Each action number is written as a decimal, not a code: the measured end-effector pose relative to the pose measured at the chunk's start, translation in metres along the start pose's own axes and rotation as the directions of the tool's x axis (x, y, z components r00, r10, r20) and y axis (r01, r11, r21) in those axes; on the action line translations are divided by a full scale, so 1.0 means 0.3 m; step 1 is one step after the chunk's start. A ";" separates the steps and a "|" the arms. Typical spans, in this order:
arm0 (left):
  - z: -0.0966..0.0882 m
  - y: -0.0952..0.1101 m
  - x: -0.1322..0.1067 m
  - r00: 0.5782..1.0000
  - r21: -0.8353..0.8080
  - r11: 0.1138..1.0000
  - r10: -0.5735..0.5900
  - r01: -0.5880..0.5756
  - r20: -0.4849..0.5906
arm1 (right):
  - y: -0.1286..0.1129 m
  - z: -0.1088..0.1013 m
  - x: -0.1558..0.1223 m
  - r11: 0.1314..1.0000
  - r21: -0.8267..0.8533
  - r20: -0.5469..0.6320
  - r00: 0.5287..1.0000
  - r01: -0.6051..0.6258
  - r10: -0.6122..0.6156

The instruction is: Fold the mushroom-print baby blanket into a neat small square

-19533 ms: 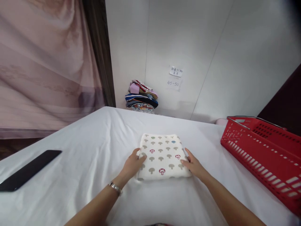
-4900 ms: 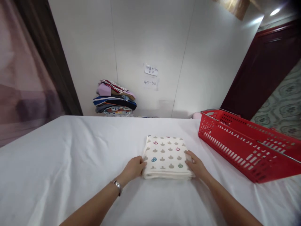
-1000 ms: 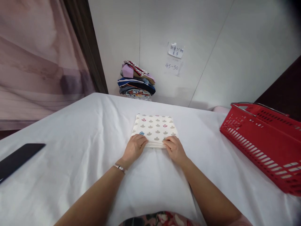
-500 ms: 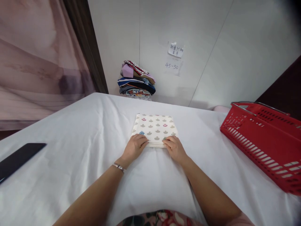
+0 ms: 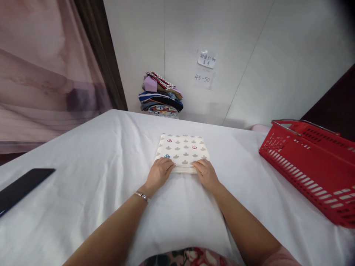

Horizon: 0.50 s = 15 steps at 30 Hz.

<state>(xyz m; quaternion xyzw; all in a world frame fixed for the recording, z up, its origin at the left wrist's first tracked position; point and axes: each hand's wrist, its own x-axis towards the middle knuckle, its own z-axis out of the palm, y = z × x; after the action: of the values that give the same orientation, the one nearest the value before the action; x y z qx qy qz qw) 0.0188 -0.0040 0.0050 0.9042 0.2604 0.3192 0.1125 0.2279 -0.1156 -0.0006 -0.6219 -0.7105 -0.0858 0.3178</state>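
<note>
Behind everything, a pale panelled wall (image 5: 238,33) is taking up the top, and below it a creased, white-draped tabletop (image 5: 83,159) is stretching out wide. Over on the left, a pinkish curtain (image 5: 50,66) is hanging down past the far corner. On the right, a red plastic basket (image 5: 318,162) is sitting there, running out of frame. A flat black slab (image 5: 26,188) is lying at the left edge, also cut off, and a messy fabric pile (image 5: 161,98) is standing just past the far edge, near the wall. Right around the middle of the tabletop, a cream folded cloth (image 5: 183,147) with mushroomy prints is lying flat. The left hand (image 5: 159,171) and right hand (image 5: 205,174) are both pinching its near edge, grip clamped on it each side, layers showing between them. Two paper notes (image 5: 206,59) are sticking to the wall, and a silvery band (image 5: 142,195) is circling the left wrist.
</note>
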 end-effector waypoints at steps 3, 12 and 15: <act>-0.001 0.001 0.000 1.000 0.012 1.000 -0.015 0.015 -0.007 | -0.008 -0.008 0.002 1.000 -0.020 0.031 0.999 -0.004 0.005; 0.008 -0.014 -0.007 0.999 0.050 0.999 0.010 -0.008 -0.035 | 0.007 -0.006 -0.009 0.998 -0.001 0.061 0.996 0.069 -0.069; 0.011 -0.013 -0.008 0.998 0.067 0.998 0.015 -0.011 -0.058 | 0.008 -0.002 -0.013 0.998 0.007 0.051 0.996 0.070 -0.070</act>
<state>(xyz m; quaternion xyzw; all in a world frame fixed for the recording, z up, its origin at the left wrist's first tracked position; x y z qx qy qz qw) 0.0176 -0.0022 -0.0003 0.8994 0.2682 0.3375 0.0726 0.2306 -0.1187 -0.0029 -0.5977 -0.7400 -0.0792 0.2982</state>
